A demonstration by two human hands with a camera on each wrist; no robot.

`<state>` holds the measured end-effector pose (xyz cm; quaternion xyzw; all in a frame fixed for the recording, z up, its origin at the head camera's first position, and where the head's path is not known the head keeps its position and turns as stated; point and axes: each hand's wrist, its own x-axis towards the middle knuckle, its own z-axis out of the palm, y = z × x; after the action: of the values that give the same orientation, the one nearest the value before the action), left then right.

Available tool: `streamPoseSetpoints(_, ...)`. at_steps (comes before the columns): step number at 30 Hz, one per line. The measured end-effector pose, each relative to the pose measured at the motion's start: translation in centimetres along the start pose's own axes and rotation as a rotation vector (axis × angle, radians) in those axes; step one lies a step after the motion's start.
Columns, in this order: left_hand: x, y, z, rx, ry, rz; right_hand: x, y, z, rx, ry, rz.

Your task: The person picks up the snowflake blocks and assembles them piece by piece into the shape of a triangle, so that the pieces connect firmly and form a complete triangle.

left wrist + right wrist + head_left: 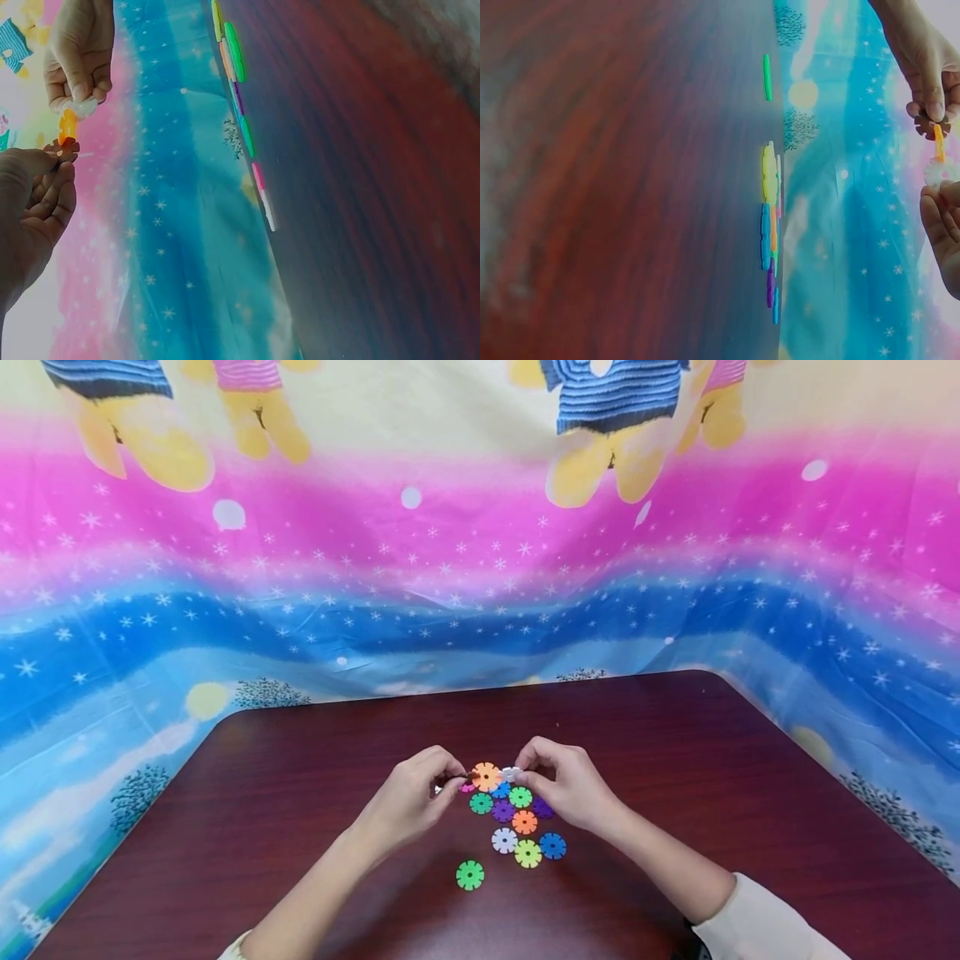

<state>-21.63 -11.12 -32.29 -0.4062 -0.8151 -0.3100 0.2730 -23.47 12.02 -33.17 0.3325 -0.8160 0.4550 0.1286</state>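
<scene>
Both hands hold a small chain of notched plastic snowflake discs above the table. My left hand pinches a brown disc between thumb and fingers. On the other side my right hand pinches a white disc. Between them an orange disc stands edge to edge with both, seen nearly side-on in the wrist views. How deep the notches sit in each other is too small to tell. In the head view, the fingers partly cover the brown and white discs.
Several loose discs lie on the dark red table below the hands, among them a yellow-green disc, a blue disc and a purple disc. A green disc lies apart, nearer the front. A printed curtain hangs behind the table.
</scene>
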Motion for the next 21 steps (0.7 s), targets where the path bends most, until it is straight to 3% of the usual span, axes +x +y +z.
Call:
streamPoseSetpoints(13, 0.38, -0.13, 0.2, -0.042, -0.002, 0.003, 0.22, -0.23, -0.61, 0.006, -0.049, 0.047)
streamPoseSetpoints(21, 0.51, -0.05, 0.03, 0.045, -0.034, -0.054, 0.62, -0.19, -0.62, 0.032, -0.095, 0.064)
